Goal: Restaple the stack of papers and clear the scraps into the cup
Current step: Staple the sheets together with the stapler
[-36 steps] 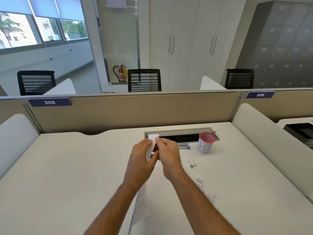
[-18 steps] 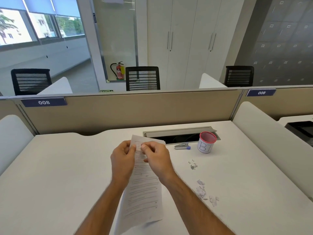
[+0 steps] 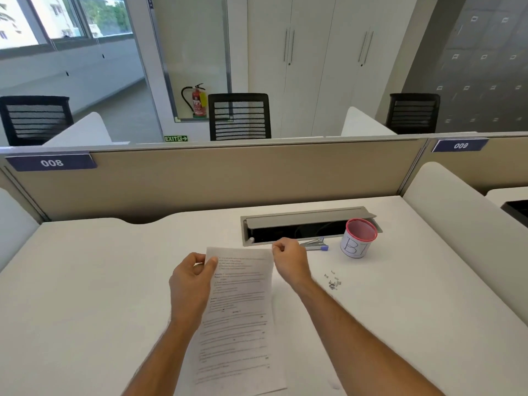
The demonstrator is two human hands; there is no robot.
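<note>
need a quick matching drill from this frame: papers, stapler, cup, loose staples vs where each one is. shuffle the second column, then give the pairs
1 papers
2 stapler
3 cup
4 loose staples

A upright at the right end of the cable tray
B small pile on the desk, nearer than the cup
C held at the top corners by the left hand and right hand
D lying between the right hand and the cup

Pairs: 1-C, 2-D, 3-A, 4-B

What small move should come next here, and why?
Probably the right hand reaches for the stapler just beyond it. The left hand pinches the papers at their top left corner, the right hand looks closed near the top right corner, and the stapler lies untouched beside the cup.
</note>
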